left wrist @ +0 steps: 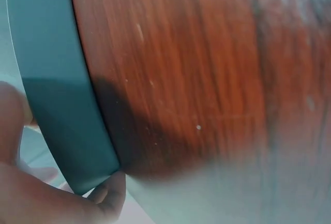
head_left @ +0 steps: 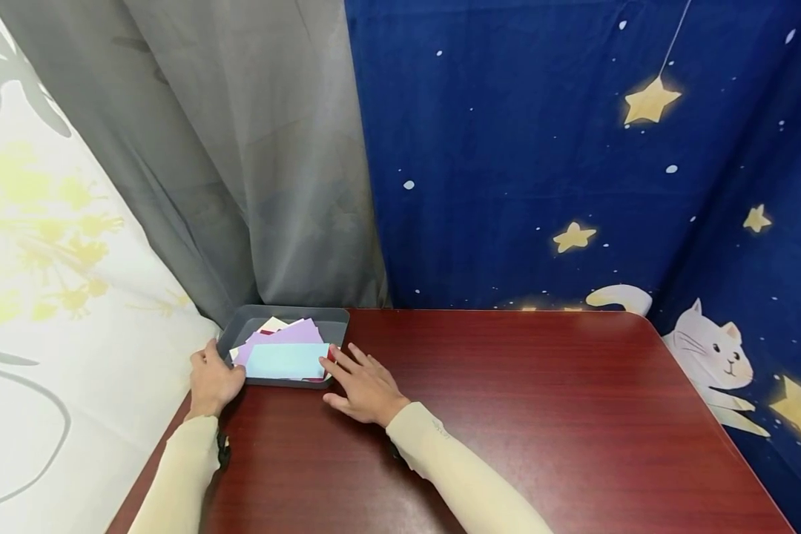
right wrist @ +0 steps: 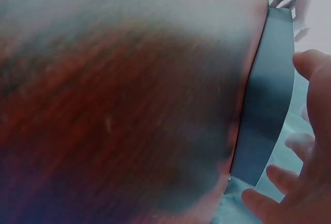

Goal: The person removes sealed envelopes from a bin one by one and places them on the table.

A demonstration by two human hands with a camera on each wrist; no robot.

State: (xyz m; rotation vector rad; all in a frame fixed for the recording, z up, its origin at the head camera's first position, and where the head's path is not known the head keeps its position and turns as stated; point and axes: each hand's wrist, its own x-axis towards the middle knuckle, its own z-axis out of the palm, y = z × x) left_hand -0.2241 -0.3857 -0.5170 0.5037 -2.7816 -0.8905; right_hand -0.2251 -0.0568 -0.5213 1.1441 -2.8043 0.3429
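A shallow grey tray (head_left: 334, 326) stands at the table's far left corner. Loose paper pieces lie in it, with a light blue one (head_left: 285, 362) on top and a purple one (head_left: 300, 334) under it; bits of red and cream show at the edges. My left hand (head_left: 215, 380) grips the tray's left end, and in the left wrist view its fingers reach round the corner of the tray wall (left wrist: 49, 69). Over the tray's right end, my right hand (head_left: 367, 386) spreads its fingers, with the fingertips at the light blue paper's right edge.
The dark red wooden table (head_left: 541, 415) stretches to the right of the tray. Behind it hang a grey curtain (head_left: 307, 185) and a blue star-patterned curtain (head_left: 480, 185). A white patterned cloth (head_left: 73, 334) hangs along the left side.
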